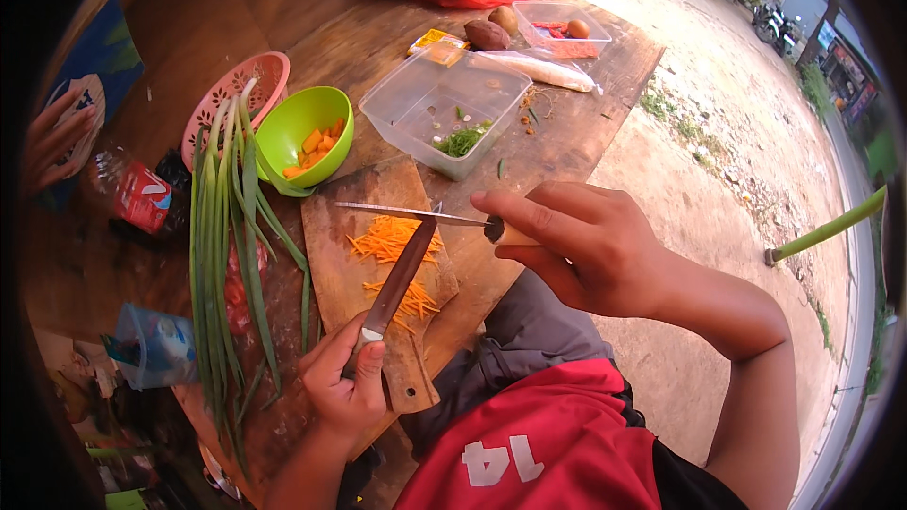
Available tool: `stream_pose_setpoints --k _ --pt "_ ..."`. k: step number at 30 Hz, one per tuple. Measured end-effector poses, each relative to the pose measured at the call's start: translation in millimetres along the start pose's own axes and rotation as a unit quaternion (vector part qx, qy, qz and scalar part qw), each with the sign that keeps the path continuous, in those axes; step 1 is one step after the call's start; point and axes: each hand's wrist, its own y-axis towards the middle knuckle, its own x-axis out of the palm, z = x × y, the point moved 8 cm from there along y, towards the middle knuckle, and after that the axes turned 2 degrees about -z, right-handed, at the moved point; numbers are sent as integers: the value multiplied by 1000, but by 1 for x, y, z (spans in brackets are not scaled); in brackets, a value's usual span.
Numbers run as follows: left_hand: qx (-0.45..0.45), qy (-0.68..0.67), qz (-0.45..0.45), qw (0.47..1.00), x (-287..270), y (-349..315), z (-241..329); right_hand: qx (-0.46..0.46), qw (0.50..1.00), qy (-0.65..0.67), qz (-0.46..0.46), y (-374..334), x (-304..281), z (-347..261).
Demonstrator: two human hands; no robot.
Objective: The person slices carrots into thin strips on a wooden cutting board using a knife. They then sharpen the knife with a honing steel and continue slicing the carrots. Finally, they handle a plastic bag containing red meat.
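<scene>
My left hand (342, 395) grips the pale handle of a knife (404, 276) with a broad, dark reddish-brown blade pointing up and away. In my right hand (590, 244) is a second knife (397, 212), held by its light wooden handle, its thin blade pointing left. The two blades cross near the broad knife's tip; whether they touch I cannot tell. Below them, a wooden cutting board (331, 227) bears two piles of thin orange shreds (385, 238), which look like carrot. Just beyond the board, a green bowl (333, 106) holds orange chunks (316, 146).
Long spring onions (222, 255) lie left of the board, by a pink basket (274, 71). A clear container (378, 113) holds chopped greens; farther off stands a smaller container (600, 38). A bottle (142, 194), a blue container (156, 349) and another person's hand (61, 137) are at left.
</scene>
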Motion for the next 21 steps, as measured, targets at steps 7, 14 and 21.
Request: stream_pose_setpoints --k 7,14,21 --pt "-7 -14 4 1000 -2 4 -2 82 980 178 -5 -28 23 31" --pt "-28 0 23 999 -9 3 -12 -9 872 384 -303 -36 44 -17" --pt "-13 9 -16 1000 -2 1 1 -31 997 -61 -47 -18 15 2"
